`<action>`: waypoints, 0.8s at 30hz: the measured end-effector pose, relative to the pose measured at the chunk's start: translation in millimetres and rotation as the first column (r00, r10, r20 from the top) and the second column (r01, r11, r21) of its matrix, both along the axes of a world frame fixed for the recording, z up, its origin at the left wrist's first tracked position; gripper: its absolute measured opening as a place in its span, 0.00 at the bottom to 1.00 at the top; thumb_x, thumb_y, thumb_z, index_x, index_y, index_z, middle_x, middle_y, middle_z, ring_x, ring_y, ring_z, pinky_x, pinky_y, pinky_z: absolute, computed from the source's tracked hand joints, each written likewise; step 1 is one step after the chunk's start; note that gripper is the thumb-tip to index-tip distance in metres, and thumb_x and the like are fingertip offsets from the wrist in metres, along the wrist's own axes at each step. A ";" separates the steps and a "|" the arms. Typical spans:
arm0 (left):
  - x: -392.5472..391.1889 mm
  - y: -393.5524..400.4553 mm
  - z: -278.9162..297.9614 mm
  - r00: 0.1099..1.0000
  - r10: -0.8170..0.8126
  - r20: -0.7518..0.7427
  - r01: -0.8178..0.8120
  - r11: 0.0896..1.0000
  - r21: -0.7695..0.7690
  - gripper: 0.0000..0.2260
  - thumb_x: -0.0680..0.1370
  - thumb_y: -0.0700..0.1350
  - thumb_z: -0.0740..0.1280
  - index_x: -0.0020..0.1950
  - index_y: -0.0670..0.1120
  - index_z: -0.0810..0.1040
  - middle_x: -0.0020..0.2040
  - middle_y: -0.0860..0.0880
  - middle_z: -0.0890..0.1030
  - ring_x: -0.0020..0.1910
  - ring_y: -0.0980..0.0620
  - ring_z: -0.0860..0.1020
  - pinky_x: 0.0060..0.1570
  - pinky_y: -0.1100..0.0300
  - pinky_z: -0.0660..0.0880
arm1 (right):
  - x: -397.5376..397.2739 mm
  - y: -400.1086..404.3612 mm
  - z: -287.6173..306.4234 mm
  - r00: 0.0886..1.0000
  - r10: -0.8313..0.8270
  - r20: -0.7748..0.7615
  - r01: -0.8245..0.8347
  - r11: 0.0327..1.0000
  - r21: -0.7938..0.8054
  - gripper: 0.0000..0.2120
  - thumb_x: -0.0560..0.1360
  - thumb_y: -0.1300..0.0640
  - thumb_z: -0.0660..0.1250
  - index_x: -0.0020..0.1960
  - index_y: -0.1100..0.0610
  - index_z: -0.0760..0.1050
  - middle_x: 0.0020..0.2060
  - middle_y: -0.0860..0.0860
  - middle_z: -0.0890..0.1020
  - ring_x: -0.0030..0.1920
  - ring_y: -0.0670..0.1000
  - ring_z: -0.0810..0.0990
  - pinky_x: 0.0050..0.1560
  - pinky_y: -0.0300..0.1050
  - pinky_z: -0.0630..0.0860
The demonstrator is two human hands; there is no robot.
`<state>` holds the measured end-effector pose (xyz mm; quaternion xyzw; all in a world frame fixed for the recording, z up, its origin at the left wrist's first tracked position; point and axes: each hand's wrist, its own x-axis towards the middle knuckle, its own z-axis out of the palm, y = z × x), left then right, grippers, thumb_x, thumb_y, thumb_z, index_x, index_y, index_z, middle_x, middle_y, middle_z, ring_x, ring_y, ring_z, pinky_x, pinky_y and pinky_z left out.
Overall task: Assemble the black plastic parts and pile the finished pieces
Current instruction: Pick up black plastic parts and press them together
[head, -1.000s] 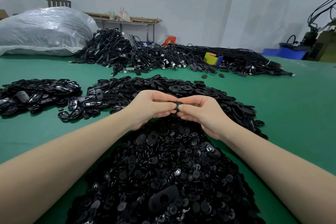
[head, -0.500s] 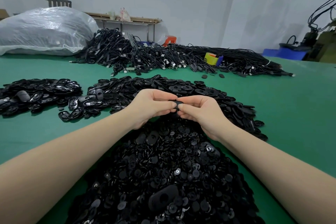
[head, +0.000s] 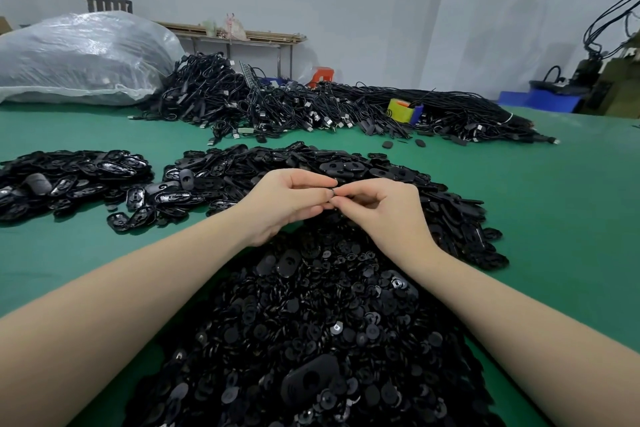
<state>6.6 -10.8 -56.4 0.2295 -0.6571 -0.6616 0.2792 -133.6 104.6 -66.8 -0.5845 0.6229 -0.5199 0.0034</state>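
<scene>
My left hand [head: 287, 206] and my right hand [head: 384, 211] meet fingertip to fingertip above the table's middle. Between them they pinch a small black plastic part [head: 333, 191], almost wholly hidden by the fingers. Below my forearms spreads a big heap of small round black pieces [head: 311, 329], with one larger oval part [head: 310, 380] lying on top near the front. Behind my hands lies a wide pile of flat oval black plates [head: 346, 166]. A separate pile of oval parts [head: 69, 177] sits at the left.
The table has a green top [head: 554, 204]. A long mound of black cables [head: 311, 107] runs across the back, with a yellow and blue object [head: 403, 110] in it. A large clear plastic bag [head: 79, 55] stands back left. Blue bins [head: 540, 100] stand far right.
My fingers have drawn closer together around the small part, so less of it shows. Both hands stay in the same place above the heap.
</scene>
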 end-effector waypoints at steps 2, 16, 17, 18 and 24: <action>0.6 -0.7 0.6 1.000 -0.020 0.011 0.020 1.000 0.008 0.07 0.76 0.37 0.72 0.49 0.47 0.84 0.44 0.47 0.87 0.45 0.56 0.85 0.40 0.69 0.78 | 0.7 -0.5 -0.4 1.000 -0.003 0.006 0.003 1.000 0.001 0.05 0.71 0.59 0.76 0.46 0.51 0.86 0.38 0.44 0.86 0.40 0.46 0.84 0.46 0.50 0.81; 6.6 -5.5 1.9 0.988 -0.140 -0.064 0.147 0.983 0.114 0.12 0.79 0.35 0.66 0.47 0.47 0.88 0.49 0.43 0.86 0.47 0.49 0.86 0.39 0.65 0.81 | -2.7 -1.3 1.9 0.995 0.027 0.096 -0.030 0.999 0.033 0.05 0.72 0.61 0.75 0.45 0.51 0.85 0.38 0.42 0.85 0.40 0.45 0.82 0.46 0.42 0.80; 6.5 -5.5 1.7 0.988 -0.137 -0.064 0.144 0.983 0.111 0.12 0.79 0.35 0.66 0.47 0.47 0.88 0.49 0.43 0.86 0.47 0.49 0.86 0.39 0.65 0.81 | -2.9 -1.3 1.8 0.998 0.022 0.059 -0.024 0.999 0.031 0.05 0.73 0.61 0.74 0.45 0.52 0.85 0.39 0.42 0.84 0.40 0.44 0.82 0.46 0.42 0.79; 6.6 -5.6 1.4 0.989 -0.136 -0.063 0.142 0.984 0.107 0.12 0.79 0.35 0.66 0.48 0.47 0.88 0.49 0.43 0.86 0.47 0.49 0.86 0.39 0.65 0.81 | -3.0 -1.2 1.6 1.000 0.012 0.010 -0.012 1.000 0.024 0.05 0.73 0.60 0.74 0.46 0.53 0.85 0.40 0.43 0.84 0.41 0.44 0.81 0.46 0.41 0.79; 6.5 -6.0 1.2 0.988 -0.134 -0.077 0.142 0.984 0.111 0.10 0.77 0.37 0.68 0.47 0.48 0.88 0.49 0.44 0.86 0.46 0.50 0.86 0.38 0.66 0.80 | 0.2 1.1 0.7 0.945 -0.060 -0.321 0.034 0.996 -0.085 0.06 0.74 0.60 0.72 0.50 0.54 0.86 0.46 0.46 0.86 0.48 0.45 0.82 0.52 0.46 0.79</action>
